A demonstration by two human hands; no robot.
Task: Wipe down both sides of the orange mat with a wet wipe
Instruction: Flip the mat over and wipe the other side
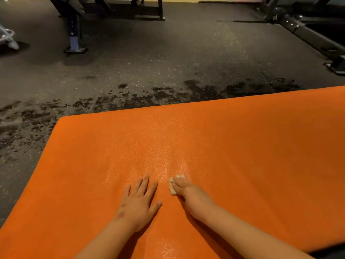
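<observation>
One orange mat (pixel 242 143): flat on the dark speckled floor (pixel 149 62); fills the lower and right part of the view, top face glossy in the middle.
mat axis: long side seems to run left to right, far edge rising a little toward the right. Right end and near edge are cut off by the frame, so full length not visible.
mat corner: one rounded corner in view, far left, pointing up-left; the short left edge slants down toward the bottom-left.
two hands: both on the mat's top face, side by side, apart, not touching each other.
left hand (pixel 137 204): flat, palm down, fingers straight and spread, pointing away from the person; holds nothing, rests on the mat.
right hand (pixel 186 189): fingers bent down over the wipe, gripping it and pressing it onto the mat.
one wet wipe (pixel 174 186): small white wad under the right fingers, sticking out on the thumb side and past the fingertips; touches the mat.
mat vs hands: mat lies under both hands and both forearms, stretches on to the left, right and ahead of them.
dark patches (pixel 205 92): many blotches on the floor, in a band just beyond the mat's far edge.
equipment: one dark metal frame with a blue leg (pixel 74 37) top left, one dark rail (pixel 306 34) top right; both well apart from the mat.
white item (pixel 9 40): far-left edge, blurred, cannot tell what.
</observation>
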